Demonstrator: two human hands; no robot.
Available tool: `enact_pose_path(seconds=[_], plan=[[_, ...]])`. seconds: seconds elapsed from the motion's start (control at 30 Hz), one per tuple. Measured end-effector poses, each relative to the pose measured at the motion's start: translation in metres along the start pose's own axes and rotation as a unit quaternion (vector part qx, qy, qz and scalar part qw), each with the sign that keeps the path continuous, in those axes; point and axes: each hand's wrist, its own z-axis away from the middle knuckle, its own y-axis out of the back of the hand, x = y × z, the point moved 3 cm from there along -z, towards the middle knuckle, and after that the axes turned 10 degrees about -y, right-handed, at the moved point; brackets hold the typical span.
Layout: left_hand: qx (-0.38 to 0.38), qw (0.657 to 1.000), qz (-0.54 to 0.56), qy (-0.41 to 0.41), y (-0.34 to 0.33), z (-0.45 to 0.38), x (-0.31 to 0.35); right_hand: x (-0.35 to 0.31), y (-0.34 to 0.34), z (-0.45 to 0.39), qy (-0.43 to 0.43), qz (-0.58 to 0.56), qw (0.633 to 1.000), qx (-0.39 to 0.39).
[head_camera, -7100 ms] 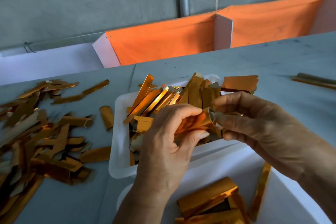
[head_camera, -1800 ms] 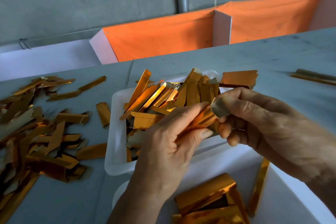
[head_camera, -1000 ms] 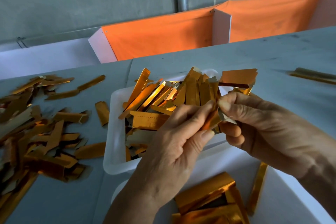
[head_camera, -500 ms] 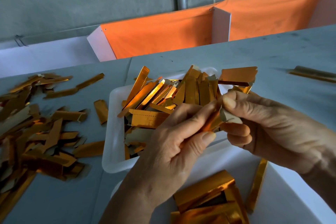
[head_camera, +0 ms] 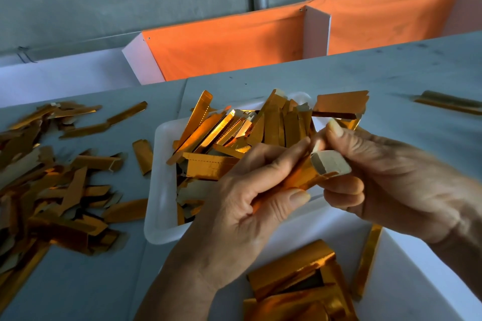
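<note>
1. Tray [head_camera: 161, 190] heaped with upright gold strips [head_camera: 260, 133]: no clean entry from above.
2. Left hand [head_camera: 245, 206] and right hand [head_camera: 391, 180], pinching a folded strip [head_camera: 302, 174], block its near right corner.
3. Loose pile [head_camera: 52, 190] covers table [head_camera: 339, 78] left; narrow bare lane beside tray.
4. Table far right open.

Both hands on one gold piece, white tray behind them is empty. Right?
Not quite. The head view shows the white tray piled with flat gold blanks, not empty. The rest holds: the left hand and the right hand both hold one gold piece in front of it.
</note>
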Motion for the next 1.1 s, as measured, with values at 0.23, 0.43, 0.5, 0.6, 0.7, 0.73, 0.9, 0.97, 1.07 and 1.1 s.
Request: enact_pose_path(seconds=[0.23,0.43,0.5,0.6,0.7,0.73,0.9,0.97,1.07,1.1], plan=[[-0.009,1.0,0.012,0.01,-0.001,0.001,0.0,-0.003,0.006,0.004,-0.015,0.017,1.0,-0.019],[-0.008,1.0,0.015,0.009,-0.001,-0.001,0.001,-0.007,0.005,0.007,-0.013,0.052,0.997,-0.051],[-0.006,1.0,0.019,0.009,-0.001,0.0,0.001,-0.008,0.005,0.008,0.003,0.084,0.996,-0.028],[-0.011,1.0,0.008,0.007,-0.002,-0.001,0.002,-0.014,-0.001,0.012,0.047,0.166,0.985,0.024],[-0.006,1.0,-0.008,0.006,-0.002,-0.001,0.002,-0.018,-0.009,0.014,0.098,0.283,0.949,0.097],[-0.005,1.0,-0.011,0.007,-0.002,-0.001,0.002,-0.019,-0.011,0.015,0.113,0.311,0.936,0.118],[0.002,0.999,-0.035,-0.003,-0.002,-0.002,0.001,-0.015,-0.012,0.014,0.163,0.254,0.945,0.126],[0.009,0.999,-0.032,0.0,-0.002,-0.003,0.002,-0.014,-0.009,0.013,0.148,0.212,0.962,0.088],[0.018,1.0,-0.012,0.006,-0.001,-0.002,0.002,-0.013,-0.001,0.014,0.108,0.172,0.979,0.018],[0.019,1.0,-0.009,0.007,0.0,-0.001,0.002,-0.013,0.002,0.014,0.097,0.167,0.981,0.002]])
